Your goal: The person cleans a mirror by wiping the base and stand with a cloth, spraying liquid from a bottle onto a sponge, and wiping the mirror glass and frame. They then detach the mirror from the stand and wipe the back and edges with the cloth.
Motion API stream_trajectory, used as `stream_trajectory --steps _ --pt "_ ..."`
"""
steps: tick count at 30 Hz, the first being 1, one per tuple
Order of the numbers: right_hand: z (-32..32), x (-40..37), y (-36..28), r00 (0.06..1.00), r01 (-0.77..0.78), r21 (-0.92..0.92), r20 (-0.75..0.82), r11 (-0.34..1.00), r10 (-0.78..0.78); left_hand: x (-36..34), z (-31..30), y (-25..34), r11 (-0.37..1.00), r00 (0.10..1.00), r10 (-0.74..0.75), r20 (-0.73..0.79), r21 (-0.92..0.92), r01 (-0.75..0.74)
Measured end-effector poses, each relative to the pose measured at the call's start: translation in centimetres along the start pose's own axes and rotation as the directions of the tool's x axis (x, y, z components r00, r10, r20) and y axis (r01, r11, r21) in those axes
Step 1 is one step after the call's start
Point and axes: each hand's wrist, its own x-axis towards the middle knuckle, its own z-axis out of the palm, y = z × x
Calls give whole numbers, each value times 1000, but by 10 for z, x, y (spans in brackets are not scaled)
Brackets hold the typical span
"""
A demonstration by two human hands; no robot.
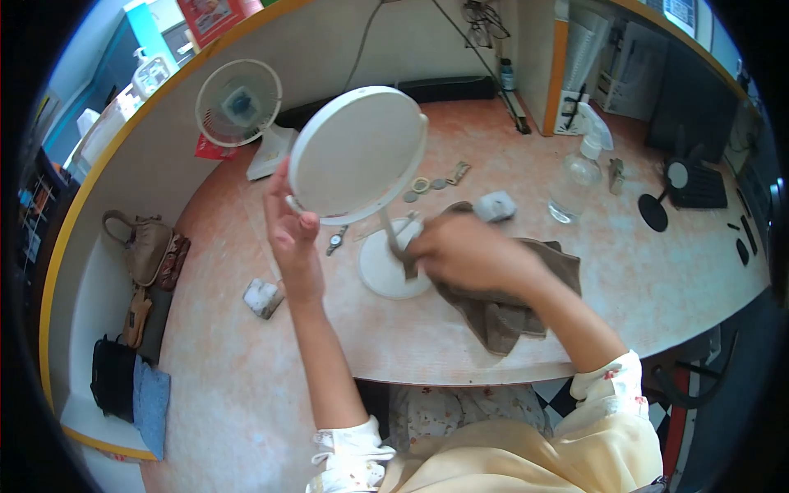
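A white round table mirror (358, 156) stands tilted on the desk, its round base (380, 267) below. My left hand (292, 238) grips the left rim of the mirror's head, thumb in front and fingers behind. A brown cloth (503, 324) is bunched in my right hand (472, 253), which is slightly blurred. Part of the cloth sticks out past those fingers against the mirror's stem, and the rest drapes over the desk. Just beyond my right hand sits a whitish block (495, 206). A wristwatch (337, 240) lies between my left forearm and the base.
Several coins (421, 186) lie behind the mirror. At the right stand a clear spray bottle (573, 185) and a small black stand mirror (654, 209). Another whitish block (263, 297) rests by my left forearm. A white basket (238, 103) is at back left; bags (141, 251) fill the left shelf.
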Motion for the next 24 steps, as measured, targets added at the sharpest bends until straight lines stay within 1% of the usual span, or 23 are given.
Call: stream_trajectory --steps 1,2,4,5,7,8,9,10,11,13,16,17,20,22,23,24 --pt "11 -3 -7 980 50 -126 196 991 -24 6 1 3 998 999 20 44 52 -22" --pt "16 -10 -17 939 37 -135 343 990 12 10 4 7 997 999 -15 33 78 12" --pt "23 -30 -14 956 121 -51 274 991 -103 16 9 12 988 997 -77 10 137 75" --pt "17 -37 -7 982 73 -46 176 996 -64 16 11 8 992 993 -100 -59 76 104" --pt "-16 -47 -2 1000 -12 -28 -20 1000 12 15 4 0 991 988 -120 -102 52 125" --pt "-27 -57 9 967 -11 37 -255 999 20 14 2 -4 990 984 -129 -125 39 135" --pt "-38 -71 11 827 -168 185 -509 968 240 14 6 0 991 983 -126 -136 24 131" --pt "-42 -81 39 578 -79 106 -805 991 132 16 8 0 992 983 -114 -141 32 120" --pt "-56 -97 56 376 -286 36 -915 958 147 17 8 0 993 984 -102 -147 43 109" --pt "-78 -128 103 66 -275 213 -969 937 240 18 9 0 994 986 -81 -146 59 90" --pt "-84 -136 143 245 -356 159 -935 921 256 20 12 0 996 989 -47 -143 73 58" --pt "-86 -137 155 388 -321 218 -858 922 338 19 14 0 995 988 -36 -151 84 49" --pt "-88 -113 178 524 -81 402 -761 912 382 18 15 -5 996 983 2 -183 91 15" --pt "-94 -99 184 549 -124 467 -703 876 452 15 21 -3 997 976 16 -216 71 -1" --pt "-97 -93 187 559 -147 495 -673 856 485 16 24 0 996 978 52 -203 83 -35" --pt "-99 -89 187 567 -159 446 -689 881 451 15 25 0 996 977 51 -208 86 -34"
